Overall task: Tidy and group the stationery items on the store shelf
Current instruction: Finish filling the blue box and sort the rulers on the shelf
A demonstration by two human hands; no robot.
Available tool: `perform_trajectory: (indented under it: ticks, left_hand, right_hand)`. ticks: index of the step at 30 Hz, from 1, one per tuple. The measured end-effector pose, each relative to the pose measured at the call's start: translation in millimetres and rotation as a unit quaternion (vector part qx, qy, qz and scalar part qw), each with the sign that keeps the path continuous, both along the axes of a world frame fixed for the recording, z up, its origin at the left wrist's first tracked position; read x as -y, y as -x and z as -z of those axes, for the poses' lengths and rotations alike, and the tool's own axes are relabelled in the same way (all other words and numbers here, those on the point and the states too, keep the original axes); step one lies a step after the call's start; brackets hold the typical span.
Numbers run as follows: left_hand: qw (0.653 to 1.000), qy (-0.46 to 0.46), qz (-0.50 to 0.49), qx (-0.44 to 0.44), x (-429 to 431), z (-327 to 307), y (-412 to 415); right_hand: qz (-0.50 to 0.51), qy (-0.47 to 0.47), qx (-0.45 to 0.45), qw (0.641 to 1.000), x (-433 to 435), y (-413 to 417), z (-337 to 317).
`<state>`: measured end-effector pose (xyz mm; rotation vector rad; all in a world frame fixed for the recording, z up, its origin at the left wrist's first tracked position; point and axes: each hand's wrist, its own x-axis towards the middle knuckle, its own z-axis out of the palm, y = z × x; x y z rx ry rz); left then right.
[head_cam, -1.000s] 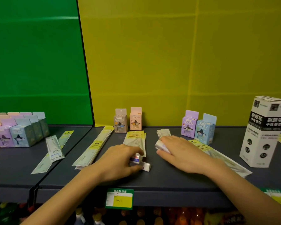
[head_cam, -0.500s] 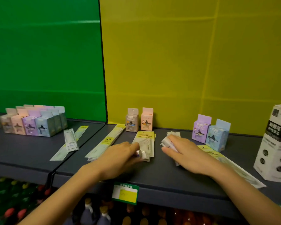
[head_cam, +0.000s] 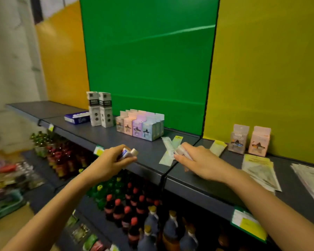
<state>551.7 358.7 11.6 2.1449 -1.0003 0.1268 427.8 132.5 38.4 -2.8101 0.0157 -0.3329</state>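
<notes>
Head view, blurred. Left hand (head_cam: 109,161) is curled round two small erasers (head_cam: 129,152), held just above the shelf (head_cam: 105,136) front edge. Right hand (head_cam: 199,161) grips white erasers (head_cam: 180,150), over the flat packets (head_cam: 168,151) at the shelf joint. Pastel boxes (head_cam: 140,125) stand grouped behind.

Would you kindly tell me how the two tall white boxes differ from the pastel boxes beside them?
The tall white boxes stand higher than the pastel boxes. The tall white boxes carry black bands; the pastel boxes show star windows. Only two tall white boxes stand there, against many pastel boxes in rows. Both groups stand upright on the shelf.
</notes>
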Motion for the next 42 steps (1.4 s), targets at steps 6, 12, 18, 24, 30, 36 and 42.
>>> perform_trajectory:
  ticks: [6, 12, 18, 24, 30, 36, 42]
  left_hand:
    - [0.997, 0.000, -0.073, -0.009, -124.1, 7.0, -67.8]
    - [0.989, 0.035, -0.122, -0.069, -215.7, 7.8, -128.8]
    - [0.989, 0.010, -0.138, -0.059, -277.8, 7.6, -194.5]
    - [0.989, 0.011, -0.131, -0.066, -309.2, 14.8, -275.3]
    - [0.991, 0.047, -0.109, -0.065, -311.5, 1.3, -376.0]
    - [0.995, 0.052, -0.073, -0.040, -301.4, -22.9, -470.0]
    - [0.998, 0.064, -0.015, -0.012, -286.7, -28.1, -538.4]
  right_hand:
    - [-0.034, -0.009, -0.009, 0.999, -97.5, -105.5, 11.4]
    - [-0.056, 0.007, -0.036, 0.998, -189.7, -199.2, 10.3]
    - [-0.094, -0.065, -0.057, 0.992, -248.9, -287.1, 4.5]
    - [-0.112, -0.061, -0.075, 0.989, -280.1, -377.7, 7.0]
    - [-0.103, -0.028, -0.063, 0.992, -291.7, -473.9, 1.7]
    - [-0.047, -0.010, -0.030, 0.998, -293.2, -557.1, -21.4]
    - [-0.004, 0.018, -0.024, 1.000, -287.7, -609.1, -18.6]
